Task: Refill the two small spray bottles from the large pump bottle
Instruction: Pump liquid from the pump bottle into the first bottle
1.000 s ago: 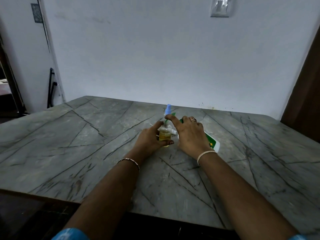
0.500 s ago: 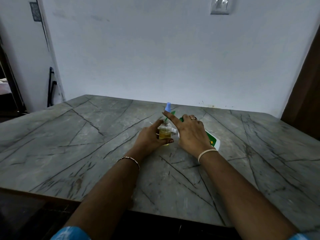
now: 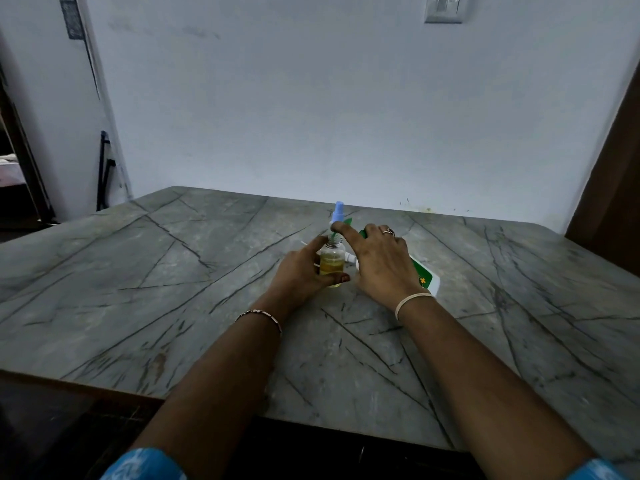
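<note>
Spray bottle (image 3: 331, 262) upright in left hand (image 3: 299, 271); right hand (image 3: 381, 261) holds pump bottle (image 3: 427, 279).

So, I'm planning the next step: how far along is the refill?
Partly done: the small bottle gripped by the left hand holds yellow liquid to about half, its neck apparently uncapped. In hand: the right hand holds the green-and-white pump bottle, index finger by that neck. Left: capping it and the second bottle; only a blue spray top shows behind, its fill hidden.
</note>
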A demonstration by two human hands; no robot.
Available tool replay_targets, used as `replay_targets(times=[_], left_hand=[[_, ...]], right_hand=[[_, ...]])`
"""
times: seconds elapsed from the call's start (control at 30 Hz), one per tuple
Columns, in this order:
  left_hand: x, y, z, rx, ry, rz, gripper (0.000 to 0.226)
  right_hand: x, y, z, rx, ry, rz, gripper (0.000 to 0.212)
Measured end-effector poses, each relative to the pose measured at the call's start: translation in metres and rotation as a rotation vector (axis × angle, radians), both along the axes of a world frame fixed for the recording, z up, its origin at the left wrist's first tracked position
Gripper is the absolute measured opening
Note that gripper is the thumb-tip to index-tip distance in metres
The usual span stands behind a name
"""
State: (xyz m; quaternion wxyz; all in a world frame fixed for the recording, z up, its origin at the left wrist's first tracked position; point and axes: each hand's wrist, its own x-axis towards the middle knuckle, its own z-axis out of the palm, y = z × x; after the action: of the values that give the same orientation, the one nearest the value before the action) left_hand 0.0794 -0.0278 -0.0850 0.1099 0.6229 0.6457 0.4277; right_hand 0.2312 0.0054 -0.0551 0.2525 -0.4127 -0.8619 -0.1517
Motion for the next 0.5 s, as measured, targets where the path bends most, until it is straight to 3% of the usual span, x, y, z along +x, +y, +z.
replay_targets(times=[0.13,0.5], left_hand=[[0.0005,-0.0001,0.0001,-0.005,0.019,0.011,0.091],[0.0013,-0.0019,0.0023,-0.001,0.036,-0.002,0.087]], right_hand=[[0.0041,-0.0006,-0.0002,-0.005,-0.020,0.000,0.088],[-0.0038,-0.0013,-0.0006,0.011,0.002,-0.021,0.080]])
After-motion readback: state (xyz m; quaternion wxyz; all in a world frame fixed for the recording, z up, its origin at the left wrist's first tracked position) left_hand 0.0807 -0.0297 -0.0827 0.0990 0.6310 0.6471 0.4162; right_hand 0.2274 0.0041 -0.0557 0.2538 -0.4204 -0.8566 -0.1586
